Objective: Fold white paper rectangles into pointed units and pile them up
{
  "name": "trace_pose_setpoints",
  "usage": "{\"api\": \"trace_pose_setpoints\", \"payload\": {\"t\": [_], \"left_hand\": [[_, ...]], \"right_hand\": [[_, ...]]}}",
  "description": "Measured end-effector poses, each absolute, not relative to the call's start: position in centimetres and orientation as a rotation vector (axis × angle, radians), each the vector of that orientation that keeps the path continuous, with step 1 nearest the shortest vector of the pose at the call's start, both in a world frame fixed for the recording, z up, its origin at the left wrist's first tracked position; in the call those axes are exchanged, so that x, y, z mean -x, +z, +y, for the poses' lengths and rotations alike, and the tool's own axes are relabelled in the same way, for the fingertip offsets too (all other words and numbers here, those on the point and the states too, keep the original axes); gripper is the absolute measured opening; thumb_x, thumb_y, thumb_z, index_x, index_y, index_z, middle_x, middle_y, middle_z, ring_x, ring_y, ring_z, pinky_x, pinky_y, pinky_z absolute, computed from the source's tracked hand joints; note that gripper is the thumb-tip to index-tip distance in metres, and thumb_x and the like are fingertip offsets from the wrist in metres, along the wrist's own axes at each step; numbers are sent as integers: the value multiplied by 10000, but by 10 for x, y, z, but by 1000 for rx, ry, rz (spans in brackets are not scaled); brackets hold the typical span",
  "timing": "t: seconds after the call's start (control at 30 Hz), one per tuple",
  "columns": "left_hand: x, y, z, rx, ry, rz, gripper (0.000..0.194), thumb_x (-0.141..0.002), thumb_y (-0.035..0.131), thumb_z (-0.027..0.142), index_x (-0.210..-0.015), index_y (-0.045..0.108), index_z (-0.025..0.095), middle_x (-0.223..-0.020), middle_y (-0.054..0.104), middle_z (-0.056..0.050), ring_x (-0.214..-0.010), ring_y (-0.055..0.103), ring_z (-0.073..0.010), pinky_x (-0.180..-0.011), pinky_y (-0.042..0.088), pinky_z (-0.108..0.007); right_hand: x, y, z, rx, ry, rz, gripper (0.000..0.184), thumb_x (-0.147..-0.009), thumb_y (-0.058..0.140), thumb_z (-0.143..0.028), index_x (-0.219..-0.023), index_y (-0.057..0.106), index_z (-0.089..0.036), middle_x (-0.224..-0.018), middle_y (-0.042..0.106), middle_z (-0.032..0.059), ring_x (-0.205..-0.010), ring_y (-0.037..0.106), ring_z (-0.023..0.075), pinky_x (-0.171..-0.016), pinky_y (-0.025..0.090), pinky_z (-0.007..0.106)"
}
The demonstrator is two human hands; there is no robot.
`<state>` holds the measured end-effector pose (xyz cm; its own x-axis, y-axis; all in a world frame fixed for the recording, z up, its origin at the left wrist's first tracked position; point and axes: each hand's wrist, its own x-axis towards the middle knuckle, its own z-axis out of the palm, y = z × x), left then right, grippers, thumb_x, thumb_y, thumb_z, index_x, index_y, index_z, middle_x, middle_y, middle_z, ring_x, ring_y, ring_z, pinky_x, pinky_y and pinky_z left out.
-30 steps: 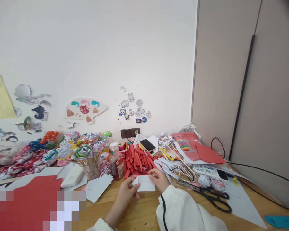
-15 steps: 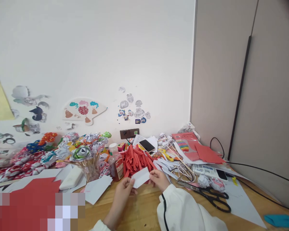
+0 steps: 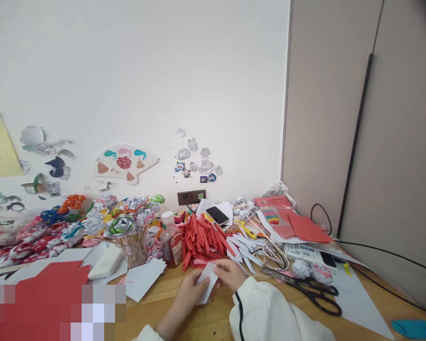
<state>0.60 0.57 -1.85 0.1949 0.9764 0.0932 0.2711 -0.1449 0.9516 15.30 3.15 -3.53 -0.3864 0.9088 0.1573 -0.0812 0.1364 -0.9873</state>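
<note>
Red paper [image 3: 49, 289] lies at the lower left of the frame, partly blurred by blocks, with a white case [image 3: 106, 261] just right of it. Paper flowers [image 3: 120, 225] on thin sticks stand beyond the case, and a white sheet [image 3: 146, 279] lies on the wooden table [image 3: 177, 327] before them. Right of these stands a bottle [image 3: 172, 246] with a white cap. At the lower centre, the person's left hand [image 3: 190, 289] grips the lower left side of a small white paper [image 3: 208, 284], thumb on top. Red strips [image 3: 202, 239] are heaped beyond it. The right hand [image 3: 230, 273] pinches the paper's upper right edge. White strips [image 3: 246, 248] and a bead string [image 3: 275, 253] lie farther right, then black-handled scissors [image 3: 315, 293]. A blue piece [image 3: 415, 327] lies at the lower right corner.
</note>
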Motion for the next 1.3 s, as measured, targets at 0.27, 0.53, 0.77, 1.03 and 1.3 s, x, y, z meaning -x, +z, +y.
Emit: {"api": "trace_pose_setpoints", "payload": {"t": [0.27,0.53,0.77,1.03,1.3], "left_hand": [[0,-22,13,-1651,1142,1218,243,-580,558,348,-642,558,113,-574,544,3,-558,486,-140,-526,377,-233],[-9,-15,6,-1660,1122,1245,230,-563,584,325,-651,571,113,-585,563,-5,-570,491,-143,-544,380,-237],[-11,-18,4,-1558,1146,1170,292,-602,565,374,-696,567,97,-608,567,-21,-563,488,-132,-532,380,-229],[-10,-22,8,-1544,1169,1195,371,-598,544,444,-719,584,95,-643,583,-39,-584,491,-145,-519,376,-229],[-13,-9,1,-1674,1141,1358,272,-572,558,392,-500,499,136,-460,432,48,-484,394,-101,-466,313,-203]], "right_hand": [[-158,-31,32,872,1564,-1355,484,-586,516,-569,-826,542,-150,-601,546,-6,-479,509,86,-489,393,224],[-151,-43,31,925,1440,-1524,472,-604,473,-591,-738,506,-139,-489,496,-34,-425,465,72,-440,385,207],[-149,-43,30,879,1468,-1412,492,-599,464,-611,-733,517,-141,-471,491,-30,-395,462,84,-421,373,224],[-150,-44,32,754,1690,-1308,453,-577,556,-541,-767,522,-132,-501,501,-32,-401,468,67,-463,387,234],[-151,-51,38,904,1559,-1409,426,-489,642,-475,-680,483,-129,-492,506,-51,-411,458,59,-453,376,212]]}}
